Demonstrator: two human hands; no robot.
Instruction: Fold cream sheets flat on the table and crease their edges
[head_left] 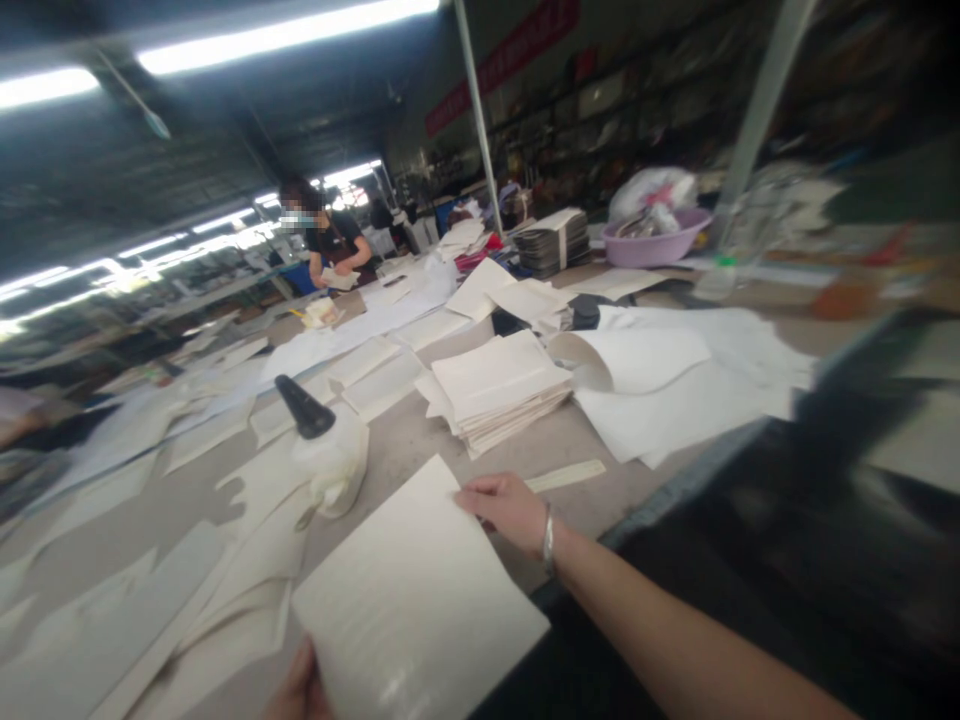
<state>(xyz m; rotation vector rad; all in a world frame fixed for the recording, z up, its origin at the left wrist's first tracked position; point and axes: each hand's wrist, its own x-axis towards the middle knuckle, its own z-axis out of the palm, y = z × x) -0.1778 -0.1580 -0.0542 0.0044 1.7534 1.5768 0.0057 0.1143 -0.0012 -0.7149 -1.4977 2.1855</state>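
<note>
A cream-coloured rectangular sheet, perhaps leather or card, is held up tilted over the front of the table. My right hand, with a silver bracelet at the wrist, pinches its upper right edge between thumb and fingers. At the lower left edge is my left hand, partly cut off by the frame and partly behind the sheet. Just beyond lies a stack of similar cream sheets. Left of that stack rests a white container with a black top, lying tilted among loose pieces.
Large white sheets, one curled, lie at the right near the table edge. A thin strip lies in front of the stack. Farther back are a tied dark stack, a purple basin and a person handling a piece.
</note>
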